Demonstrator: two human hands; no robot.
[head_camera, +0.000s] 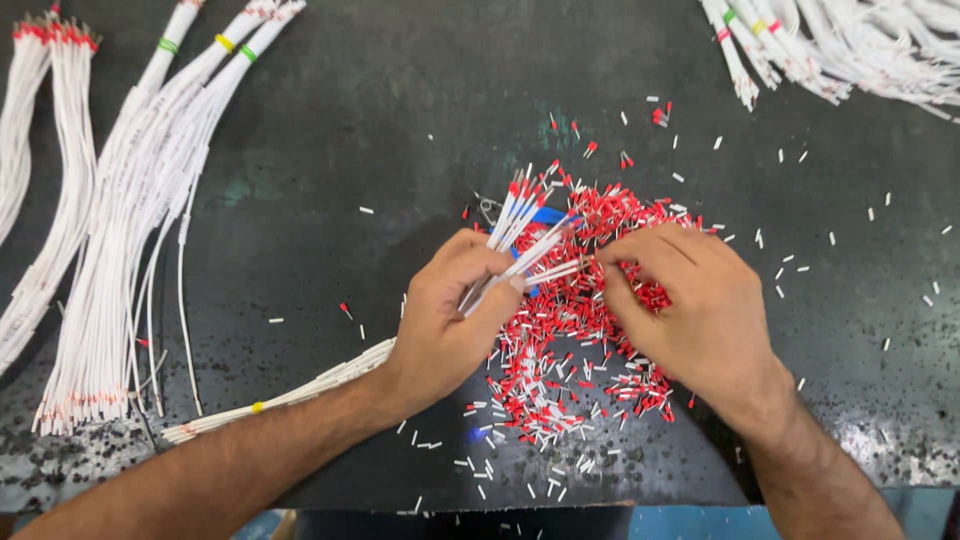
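Left hand (447, 310): you gripped a bundle of white wires (520, 245), tips fanned out far-right over the pile.
Right hand (690, 300): your fingertips were pinched at one wire tip; what they held was too small to tell.
Ferrule pile (570, 340): red-and-silver, heaped on the dark table (350, 130) under both hands.
Left side: finished wire bundles (130, 220) lay well apart.
Far right: more white wires (830, 45).

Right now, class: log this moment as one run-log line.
left hand: holds white wire bundle | right hand: pinching at wire tip | under hands: red ferrule pile | surface: dark table
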